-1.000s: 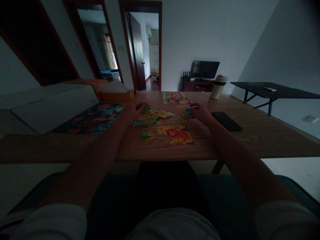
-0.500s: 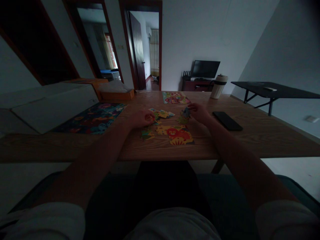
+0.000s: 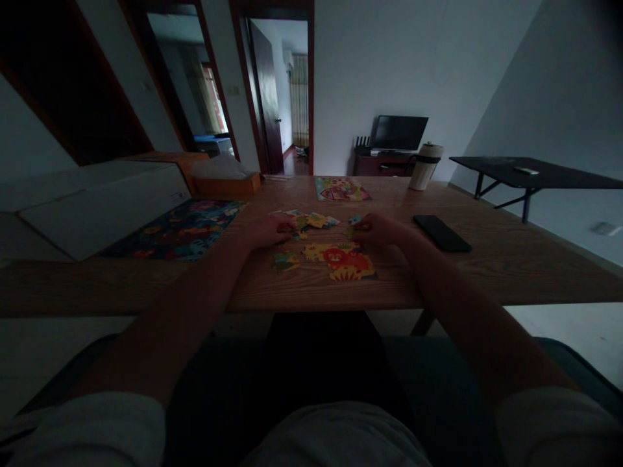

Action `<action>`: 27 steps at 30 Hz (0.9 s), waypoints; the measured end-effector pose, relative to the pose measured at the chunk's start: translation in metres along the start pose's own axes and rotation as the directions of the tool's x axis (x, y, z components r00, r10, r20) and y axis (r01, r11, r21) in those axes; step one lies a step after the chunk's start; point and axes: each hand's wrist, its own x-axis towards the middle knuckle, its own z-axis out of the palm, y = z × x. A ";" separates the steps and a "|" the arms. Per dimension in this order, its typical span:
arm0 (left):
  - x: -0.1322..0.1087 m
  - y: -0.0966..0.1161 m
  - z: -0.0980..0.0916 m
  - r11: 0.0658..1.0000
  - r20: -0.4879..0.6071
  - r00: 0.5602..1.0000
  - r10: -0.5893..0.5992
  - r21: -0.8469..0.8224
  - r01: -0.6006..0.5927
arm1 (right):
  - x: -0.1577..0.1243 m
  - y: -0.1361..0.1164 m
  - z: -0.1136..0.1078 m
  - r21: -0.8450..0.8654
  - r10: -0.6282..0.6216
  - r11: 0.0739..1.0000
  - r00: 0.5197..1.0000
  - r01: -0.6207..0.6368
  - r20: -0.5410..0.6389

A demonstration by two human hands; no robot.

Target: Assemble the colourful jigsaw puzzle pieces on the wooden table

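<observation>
Only the lion section is joined on the table, loose pieces remaining; left hand and right hand each seemingly pinch one.

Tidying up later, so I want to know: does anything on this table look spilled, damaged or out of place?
Nothing stands out. Loose puzzle pieces lie scattered between both hands, beside the joined lion section. The phone lies flat and the cup stands upright.

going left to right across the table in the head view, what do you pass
white box → dark animal puzzle board → left hand → lion puzzle section → right hand → black phone
</observation>
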 end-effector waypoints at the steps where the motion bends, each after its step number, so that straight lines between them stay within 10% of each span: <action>1: 0.000 -0.001 -0.001 1.000 0.003 1.000 -0.013 0.003 0.013 | 0.000 0.000 0.000 0.005 -0.004 1.000 1.000 0.004 0.003; 27: -0.003 0.003 -0.006 0.998 0.003 0.998 -0.064 -0.010 0.064 | 0.006 0.003 0.005 0.547 0.166 0.835 0.975 -0.059 -0.147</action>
